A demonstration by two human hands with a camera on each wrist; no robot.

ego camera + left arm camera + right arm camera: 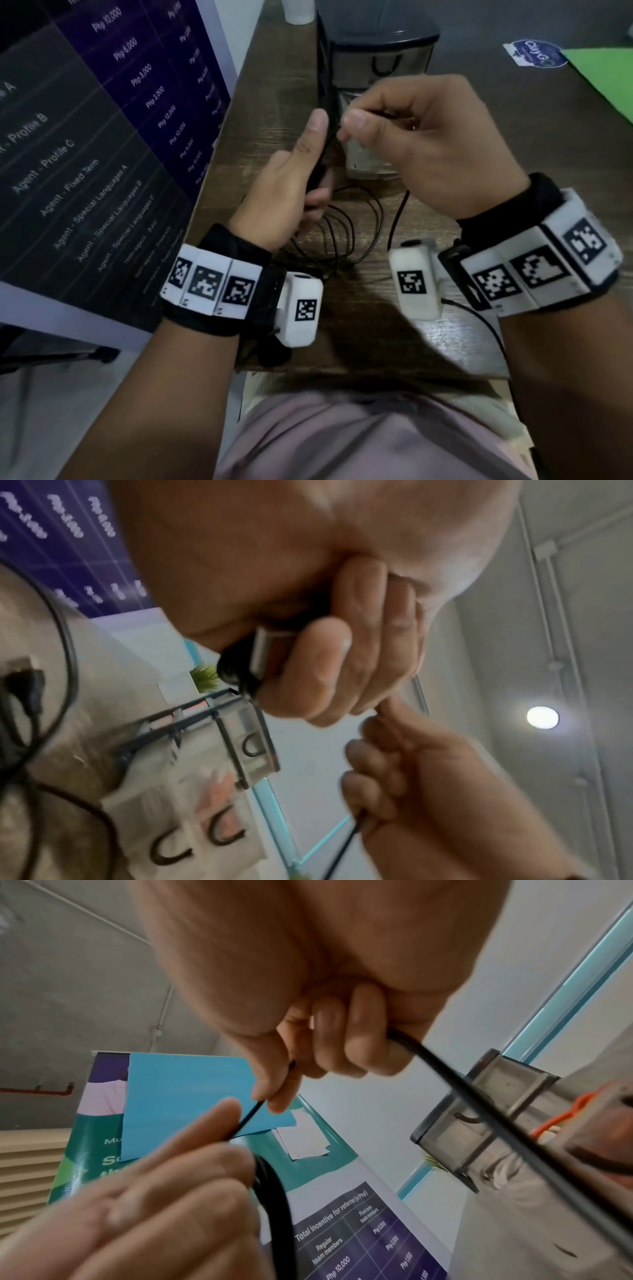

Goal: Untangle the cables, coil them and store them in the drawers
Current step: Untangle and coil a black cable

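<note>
Head view showed the wooden desk (260, 102), with the drawer unit (380, 51) at upper centre. Left hand (291, 181) gripped the gathered coils at frame centre; right hand (421, 144) pinched the black cable (356, 222), loops hanging lower centre. Cable appeared thin, light and limp, probably best held near its plug end.

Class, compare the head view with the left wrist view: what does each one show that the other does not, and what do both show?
Head view only: black cable loops lying on the wooden table, and the marker bands on both wrists.

Left wrist view only: a USB plug gripped in the left hand, and a ceiling lamp.

Both: the right hand pinching the cable, and the drawers.
</note>
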